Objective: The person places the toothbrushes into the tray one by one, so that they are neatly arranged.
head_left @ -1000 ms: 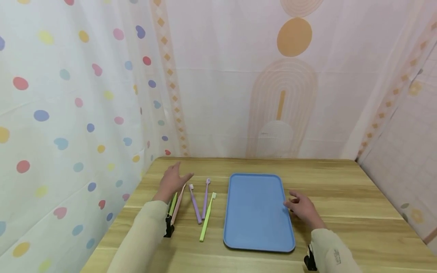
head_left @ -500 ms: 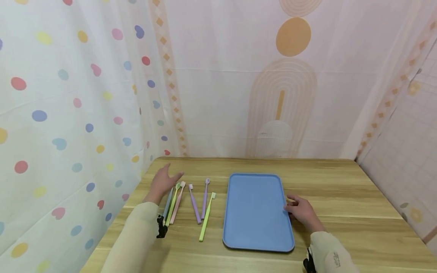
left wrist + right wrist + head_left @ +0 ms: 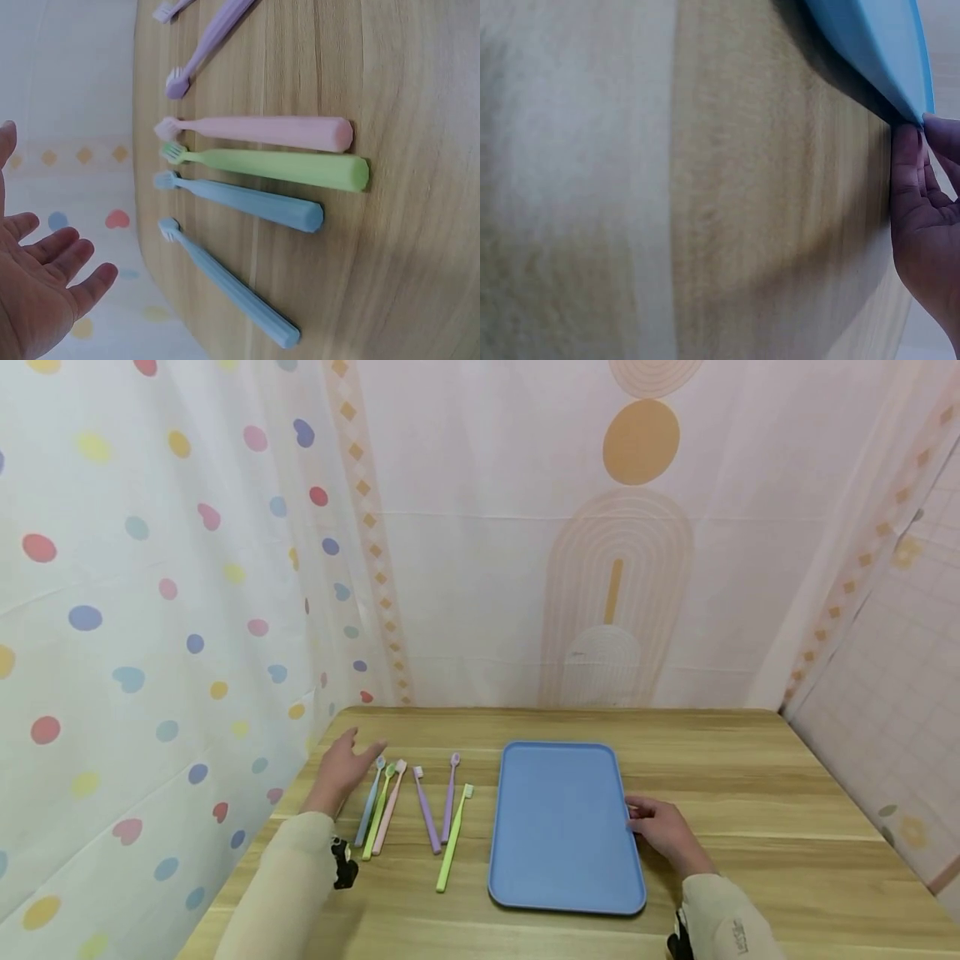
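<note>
My left hand [image 3: 340, 770] hovers over the left end of the toothbrush row, fingers spread and nothing in them. Beside it lie a blue toothbrush [image 3: 370, 803], a green toothbrush [image 3: 379, 814] and a pink toothbrush [image 3: 389, 810]. The left wrist view shows a second blue toothbrush [image 3: 232, 286], mostly hidden by the hand in the head view. At the right edge of a blue tray [image 3: 566, 877], my right hand [image 3: 666, 835] pinches the rim, thumb on top and fingers below, as the right wrist view shows.
Between the pink toothbrush and the tray lie a purple toothbrush [image 3: 427, 810], another purple toothbrush [image 3: 450, 802] and a yellow-green toothbrush [image 3: 454, 843]. All rest on a wooden table [image 3: 765, 827]. Patterned curtains [image 3: 480, 568] hang behind and at the sides.
My left hand has moved left, away from the pink and green toothbrushes, uncovering them and a blue one. My right hand has slid slightly toward me along the tray's edge.
</note>
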Demonstrator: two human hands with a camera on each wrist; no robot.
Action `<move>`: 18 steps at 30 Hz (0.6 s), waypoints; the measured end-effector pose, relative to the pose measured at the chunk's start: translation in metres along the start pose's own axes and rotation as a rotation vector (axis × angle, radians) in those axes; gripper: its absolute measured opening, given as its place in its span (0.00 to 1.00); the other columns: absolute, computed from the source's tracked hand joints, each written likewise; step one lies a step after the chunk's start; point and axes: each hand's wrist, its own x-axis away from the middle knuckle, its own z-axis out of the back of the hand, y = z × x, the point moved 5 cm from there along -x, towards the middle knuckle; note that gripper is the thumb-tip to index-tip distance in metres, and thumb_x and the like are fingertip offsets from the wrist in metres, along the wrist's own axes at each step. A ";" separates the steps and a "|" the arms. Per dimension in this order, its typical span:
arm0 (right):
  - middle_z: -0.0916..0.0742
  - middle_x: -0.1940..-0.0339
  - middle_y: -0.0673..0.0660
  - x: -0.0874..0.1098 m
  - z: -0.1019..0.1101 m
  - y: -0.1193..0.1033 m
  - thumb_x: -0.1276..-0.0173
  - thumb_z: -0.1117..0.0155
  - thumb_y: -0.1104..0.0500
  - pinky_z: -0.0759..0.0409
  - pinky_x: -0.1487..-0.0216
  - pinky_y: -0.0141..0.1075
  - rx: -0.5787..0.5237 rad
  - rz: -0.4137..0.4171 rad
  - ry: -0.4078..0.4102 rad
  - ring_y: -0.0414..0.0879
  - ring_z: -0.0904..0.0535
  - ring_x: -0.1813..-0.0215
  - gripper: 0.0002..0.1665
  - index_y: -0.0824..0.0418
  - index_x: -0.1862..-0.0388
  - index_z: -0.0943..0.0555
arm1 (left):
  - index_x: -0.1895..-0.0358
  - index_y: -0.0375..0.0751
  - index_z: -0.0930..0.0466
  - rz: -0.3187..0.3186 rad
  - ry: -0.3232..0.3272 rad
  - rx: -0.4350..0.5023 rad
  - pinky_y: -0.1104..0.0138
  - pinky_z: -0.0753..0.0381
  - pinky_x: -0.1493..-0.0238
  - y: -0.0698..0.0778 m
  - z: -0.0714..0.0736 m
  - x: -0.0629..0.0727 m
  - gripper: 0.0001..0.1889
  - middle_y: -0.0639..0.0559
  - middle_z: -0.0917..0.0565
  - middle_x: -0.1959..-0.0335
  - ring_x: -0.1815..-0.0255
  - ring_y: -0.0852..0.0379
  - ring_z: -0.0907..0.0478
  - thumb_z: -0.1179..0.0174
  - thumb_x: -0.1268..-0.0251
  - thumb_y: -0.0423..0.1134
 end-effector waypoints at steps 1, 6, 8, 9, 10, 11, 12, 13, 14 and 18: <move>0.15 0.62 0.63 0.000 0.000 0.000 0.40 0.37 0.74 0.22 0.63 0.35 0.002 0.002 -0.002 0.49 0.21 0.59 0.26 0.79 0.41 0.25 | 0.25 0.24 0.53 0.002 0.004 0.000 0.39 0.44 0.31 -0.002 0.001 0.000 0.48 0.21 0.44 0.29 0.30 0.26 0.44 0.51 0.29 0.63; 0.15 0.61 0.63 -0.001 0.000 0.004 0.40 0.37 0.74 0.22 0.61 0.35 0.001 0.011 0.003 0.52 0.20 0.56 0.26 0.79 0.41 0.24 | 0.24 0.24 0.55 0.043 -0.019 0.007 0.40 0.42 0.32 -0.013 0.006 0.001 0.45 0.21 0.43 0.29 0.30 0.27 0.43 0.52 0.25 0.59; 0.15 0.61 0.63 -0.001 -0.001 0.004 0.40 0.37 0.74 0.22 0.60 0.36 0.007 0.014 0.005 0.53 0.20 0.55 0.26 0.78 0.41 0.24 | 0.24 0.24 0.55 0.057 -0.018 0.003 0.41 0.40 0.33 -0.018 0.008 0.001 0.45 0.20 0.41 0.30 0.31 0.27 0.41 0.52 0.25 0.59; 0.15 0.61 0.63 0.000 -0.001 0.004 0.40 0.37 0.74 0.22 0.59 0.36 0.009 0.017 0.005 0.54 0.20 0.55 0.26 0.78 0.42 0.24 | 0.24 0.24 0.55 0.064 -0.017 0.005 0.40 0.39 0.34 -0.020 0.009 0.002 0.44 0.20 0.40 0.31 0.31 0.26 0.41 0.52 0.25 0.58; 0.15 0.61 0.63 0.000 -0.001 0.003 0.40 0.37 0.74 0.22 0.59 0.37 0.013 0.017 0.005 0.54 0.20 0.55 0.25 0.78 0.42 0.24 | 0.24 0.24 0.54 0.069 -0.013 0.005 0.40 0.38 0.34 -0.023 0.009 0.002 0.45 0.20 0.39 0.32 0.32 0.26 0.40 0.52 0.25 0.59; 0.15 0.61 0.63 0.000 -0.001 0.003 0.40 0.37 0.74 0.22 0.58 0.37 0.015 0.016 0.005 0.54 0.21 0.55 0.25 0.78 0.42 0.24 | 0.24 0.24 0.54 0.077 -0.013 0.012 0.40 0.37 0.35 -0.026 0.010 0.002 0.45 0.20 0.39 0.32 0.32 0.26 0.39 0.53 0.25 0.60; 0.15 0.61 0.62 0.000 0.000 0.003 0.40 0.37 0.74 0.22 0.58 0.37 0.019 0.017 0.007 0.54 0.21 0.55 0.25 0.78 0.42 0.24 | 0.24 0.25 0.54 0.082 -0.009 0.021 0.40 0.36 0.35 -0.028 0.011 0.002 0.45 0.21 0.38 0.32 0.33 0.26 0.39 0.53 0.25 0.61; 0.15 0.61 0.62 0.000 0.000 0.002 0.40 0.37 0.74 0.22 0.57 0.37 0.019 0.016 0.007 0.54 0.21 0.55 0.25 0.78 0.42 0.24 | 0.24 0.25 0.53 0.086 -0.002 0.026 0.40 0.35 0.36 -0.031 0.011 0.002 0.45 0.21 0.37 0.33 0.33 0.26 0.38 0.54 0.26 0.61; 0.15 0.61 0.63 0.000 0.000 0.002 0.40 0.37 0.74 0.22 0.57 0.37 0.020 0.018 0.006 0.54 0.21 0.55 0.25 0.78 0.42 0.24 | 0.24 0.25 0.53 0.092 0.002 0.038 0.40 0.35 0.37 -0.034 0.012 0.002 0.45 0.21 0.37 0.33 0.34 0.27 0.37 0.53 0.26 0.61; 0.15 0.60 0.64 0.000 -0.001 0.003 0.40 0.37 0.74 0.22 0.57 0.38 0.005 0.014 0.005 0.54 0.21 0.55 0.25 0.78 0.41 0.24 | 0.24 0.26 0.52 0.111 0.027 0.081 0.41 0.34 0.37 -0.042 0.014 0.002 0.44 0.23 0.36 0.32 0.33 0.29 0.36 0.53 0.26 0.61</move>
